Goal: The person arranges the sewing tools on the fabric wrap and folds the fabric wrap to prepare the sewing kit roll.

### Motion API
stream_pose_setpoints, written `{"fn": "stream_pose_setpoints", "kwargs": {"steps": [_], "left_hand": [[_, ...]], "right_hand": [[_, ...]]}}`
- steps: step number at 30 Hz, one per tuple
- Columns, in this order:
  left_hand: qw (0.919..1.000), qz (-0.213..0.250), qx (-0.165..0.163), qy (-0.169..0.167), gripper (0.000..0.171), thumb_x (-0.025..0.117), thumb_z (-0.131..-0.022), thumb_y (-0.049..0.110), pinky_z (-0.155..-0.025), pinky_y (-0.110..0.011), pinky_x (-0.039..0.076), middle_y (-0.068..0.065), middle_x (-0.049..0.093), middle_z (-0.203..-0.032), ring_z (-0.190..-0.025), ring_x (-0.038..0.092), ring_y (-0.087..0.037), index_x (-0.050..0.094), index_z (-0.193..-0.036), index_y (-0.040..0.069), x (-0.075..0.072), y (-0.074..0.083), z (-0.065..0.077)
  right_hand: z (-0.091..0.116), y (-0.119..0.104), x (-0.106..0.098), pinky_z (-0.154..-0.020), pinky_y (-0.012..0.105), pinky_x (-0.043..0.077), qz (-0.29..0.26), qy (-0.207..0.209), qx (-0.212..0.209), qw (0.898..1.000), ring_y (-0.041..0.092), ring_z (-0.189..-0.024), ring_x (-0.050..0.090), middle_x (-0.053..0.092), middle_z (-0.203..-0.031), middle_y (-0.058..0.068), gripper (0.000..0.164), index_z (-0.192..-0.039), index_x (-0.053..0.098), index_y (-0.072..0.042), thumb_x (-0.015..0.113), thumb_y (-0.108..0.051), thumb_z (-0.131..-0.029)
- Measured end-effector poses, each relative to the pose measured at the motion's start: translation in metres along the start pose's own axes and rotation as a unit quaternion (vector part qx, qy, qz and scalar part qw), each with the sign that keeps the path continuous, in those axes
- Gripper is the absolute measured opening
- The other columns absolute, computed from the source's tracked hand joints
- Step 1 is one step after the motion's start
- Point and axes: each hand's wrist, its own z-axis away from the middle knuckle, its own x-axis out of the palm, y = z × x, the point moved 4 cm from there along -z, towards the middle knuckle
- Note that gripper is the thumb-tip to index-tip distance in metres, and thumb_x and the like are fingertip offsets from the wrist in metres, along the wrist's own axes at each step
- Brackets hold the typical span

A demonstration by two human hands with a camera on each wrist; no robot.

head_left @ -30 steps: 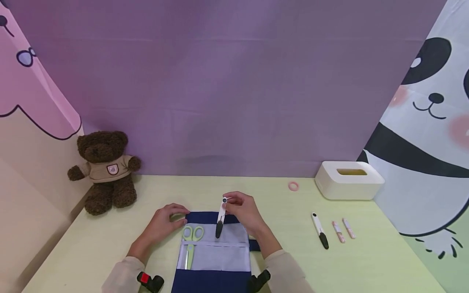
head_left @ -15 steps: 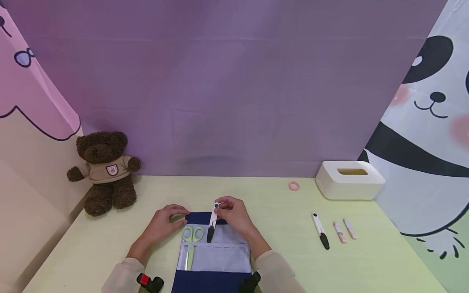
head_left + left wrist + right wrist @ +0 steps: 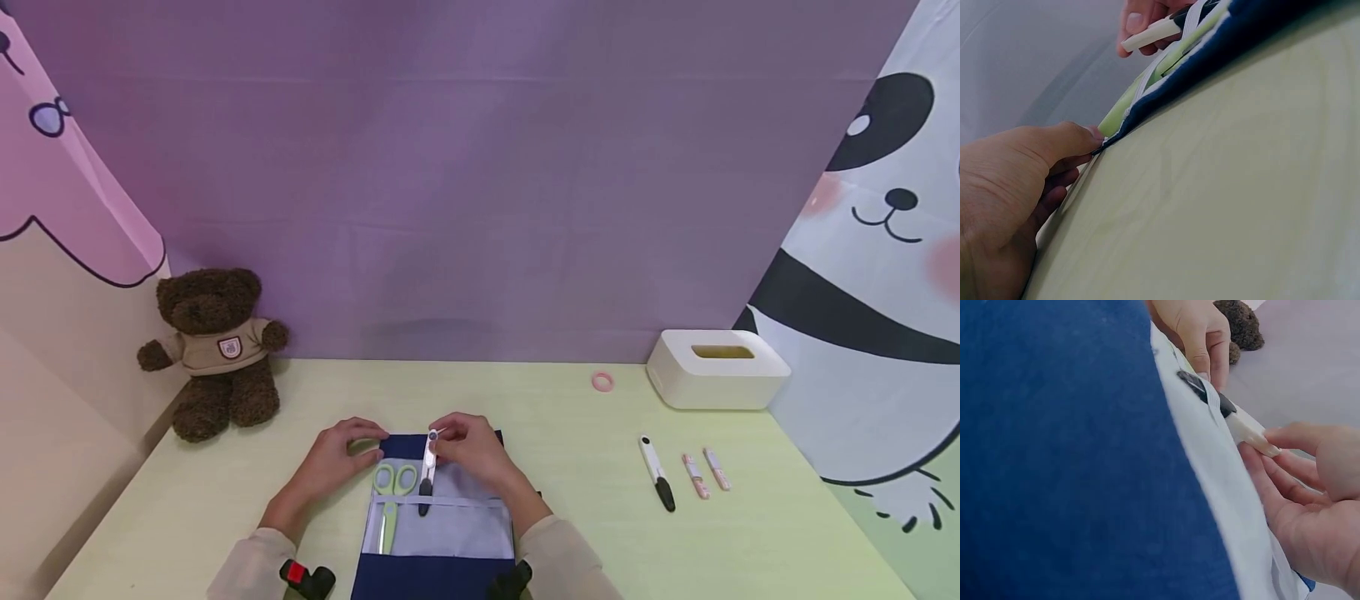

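Note:
A navy fabric pouch (image 3: 435, 575) with a pale lining lies unfolded on the table. Green-handled scissors (image 3: 387, 508) sit at its left under a thin elastic strap (image 3: 483, 502). My left hand (image 3: 337, 462) pinches the pouch's far left corner between thumb and fingers, as the left wrist view shows. To the right of the scissors, my right hand (image 3: 480, 454) pinches the white end of a slim white-and-black tool (image 3: 428, 467) with a small hole in that end. Its black end (image 3: 1194, 387) points toward the near side and passes under the strap in both wrist views.
A similar white-and-black tool (image 3: 657, 473) and two small pink patterned sticks (image 3: 695, 477) lie at the right. Farther back are a pink ring (image 3: 602, 382) and a white tissue box (image 3: 716, 371). A brown teddy bear (image 3: 217, 358) sits at the back left.
My right hand has moved left and nearer with the tool, from above the pouch's middle to beside the scissors. The tool's black end has slid under the strap. My left hand has stayed put.

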Motion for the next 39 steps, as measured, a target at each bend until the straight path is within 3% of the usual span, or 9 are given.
{"fn": "stream_pose_setpoints", "kwargs": {"steps": [4,14,26,39], "left_hand": [[0.9999,0.005,-0.009,-0.002,0.026,0.077,-0.092,0.013,-0.113,-0.057,0.045,-0.002,0.069,-0.128,-0.13,0.059,-0.031,0.078,-0.118,0.018,0.001,-0.001,0.0],[1.0,0.0,-0.007,-0.003,0.026,0.077,-0.092,0.014,-0.112,-0.056,0.046,-0.002,0.069,-0.127,-0.129,0.06,-0.029,0.078,-0.118,0.019,0.001,-0.001,0.0],[0.9999,-0.006,-0.012,-0.001,0.027,0.077,-0.093,0.014,-0.114,-0.057,0.044,-0.002,0.069,-0.129,-0.131,0.059,-0.03,0.078,-0.119,0.019,0.0,0.0,0.0],[0.9999,-0.013,-0.001,0.002,0.026,0.078,-0.092,0.014,-0.112,-0.057,0.046,-0.002,0.07,-0.127,-0.13,0.06,-0.031,0.078,-0.117,0.019,0.0,-0.002,0.0]], "right_hand": [[0.003,-0.001,0.0,-0.074,0.026,0.06,0.024,-0.019,-0.004,1.0,0.012,-0.073,0.071,0.075,-0.099,0.022,0.027,-0.119,0.071,0.004,0.072,-0.001,-0.092],[0.011,0.003,-0.001,-0.08,0.026,0.059,0.044,-0.054,0.001,0.998,0.015,-0.083,0.075,0.076,-0.103,0.016,0.028,-0.12,0.073,-0.001,0.074,-0.007,-0.093],[0.013,0.004,-0.001,-0.082,0.024,0.055,0.104,-0.065,-0.004,0.992,0.012,-0.09,0.069,0.077,-0.103,0.006,0.027,-0.118,0.077,-0.008,0.078,-0.013,-0.091],[0.015,0.007,0.001,-0.08,0.02,0.053,0.122,-0.103,-0.032,0.987,0.011,-0.091,0.068,0.077,-0.103,0.007,0.028,-0.119,0.078,-0.01,0.078,-0.011,-0.091]]}}
